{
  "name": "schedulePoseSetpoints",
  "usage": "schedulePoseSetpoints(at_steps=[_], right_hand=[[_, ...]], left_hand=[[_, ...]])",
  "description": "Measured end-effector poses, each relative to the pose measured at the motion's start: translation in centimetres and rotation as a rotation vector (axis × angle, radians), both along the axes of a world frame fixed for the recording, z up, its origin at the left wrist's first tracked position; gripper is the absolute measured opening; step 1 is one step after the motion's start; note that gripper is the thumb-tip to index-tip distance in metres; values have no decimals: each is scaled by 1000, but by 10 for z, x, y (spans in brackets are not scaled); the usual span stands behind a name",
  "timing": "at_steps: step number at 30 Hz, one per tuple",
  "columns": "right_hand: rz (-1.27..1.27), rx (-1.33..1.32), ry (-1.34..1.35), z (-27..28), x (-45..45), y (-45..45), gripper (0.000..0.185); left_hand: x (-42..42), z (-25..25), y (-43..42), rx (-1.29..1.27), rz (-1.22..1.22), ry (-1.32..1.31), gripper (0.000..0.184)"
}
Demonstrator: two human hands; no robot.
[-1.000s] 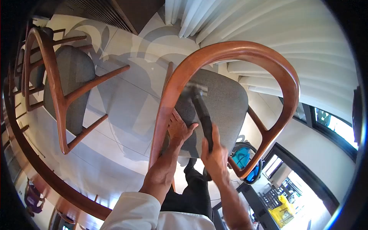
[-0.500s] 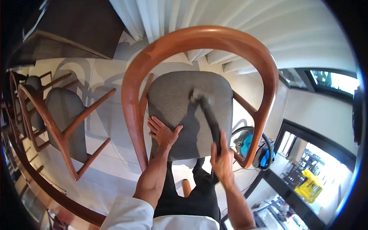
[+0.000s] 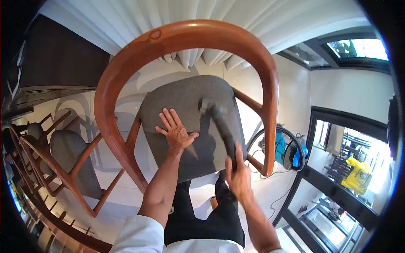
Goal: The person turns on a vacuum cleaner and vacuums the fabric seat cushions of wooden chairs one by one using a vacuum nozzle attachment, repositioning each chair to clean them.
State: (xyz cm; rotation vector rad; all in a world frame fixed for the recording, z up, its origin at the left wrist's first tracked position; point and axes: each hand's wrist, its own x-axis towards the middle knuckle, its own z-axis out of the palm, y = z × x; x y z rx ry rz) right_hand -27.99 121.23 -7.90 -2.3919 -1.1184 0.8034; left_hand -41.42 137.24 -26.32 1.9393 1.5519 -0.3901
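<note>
In the head view a wooden armchair (image 3: 270,84) with a curved back rail stands before me, its grey fabric seat (image 3: 177,92) facing up. My left hand (image 3: 177,134) lies flat on the left half of the seat, fingers spread, holding nothing. My right hand (image 3: 240,177) is wrapped round a black vacuum cleaner wand (image 3: 223,130) near the seat's front right edge. The wand slants up and left. Its head (image 3: 206,105), smeared by motion, is at the seat's middle, and a dark shadow falls beside it.
A blue and black vacuum cleaner (image 3: 291,152) with a looped hose sits on the floor to the right. More wooden chairs (image 3: 69,152) stand at left, near a dark cabinet (image 3: 63,55). White curtains (image 3: 190,8) hang behind. A yellow bag (image 3: 357,175) shows beyond the dark-framed glass at right.
The chair has turned and shifted left in view. My left hand has moved inward and farther up the seat, fingers now spread wider. My right hand still grips the wand.
</note>
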Motion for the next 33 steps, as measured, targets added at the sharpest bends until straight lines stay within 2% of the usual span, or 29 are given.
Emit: schedulePoseSetpoints(at_steps=[1,3,5,8,10,11,12,13,14,19,23,25,27,29,32,33], right_hand=[[21,78,-52,-14,10,24,63],[-26,15,-64,-30,38,83,58],[7,62,-107,-60,71,132,53],[-29,48,-80,-58,64,105,51],[-87,137,-22,-29,41,38,58],[-91,76,-2,-21,25,-8,65],[-204,-9,133,-3,7,-43,67],[-239,-72,124,7,-5,-73,67],[-275,22,112,9,-11,-88,67],[-490,-9,128,-7,29,-33,57],[-517,3,134,-10,7,-84,57],[-462,27,65,17,-7,-100,57],[-545,69,101,-3,3,-104,56],[-565,29,99,-29,39,-70,52],[-658,136,148,-31,34,-75,49],[-643,83,113,-21,15,-98,54]], left_hand=[[-8,-5,-5,41,-18,-31,151],[-11,-12,-9,71,-23,-30,152],[-11,-23,-16,94,-41,-45,154],[-12,-30,-11,179,-74,-57,156],[-12,-29,-10,70,-66,33,157],[-12,-30,-12,63,-79,26,157],[-11,-32,-11,51,-73,61,158],[-8,-33,-11,45,-66,99,158],[-4,-18,-10,18,-20,39,156],[7,-19,-6,19,-53,139,157],[3,-17,-9,50,-62,155,156],[5,-22,-10,95,-60,130,157],[-4,-27,-16,121,-97,120,158],[1,-30,-13,130,-76,180,158],[-1,-33,-16,161,-99,155,157],[-1,-33,-15,161,-117,156,157]])
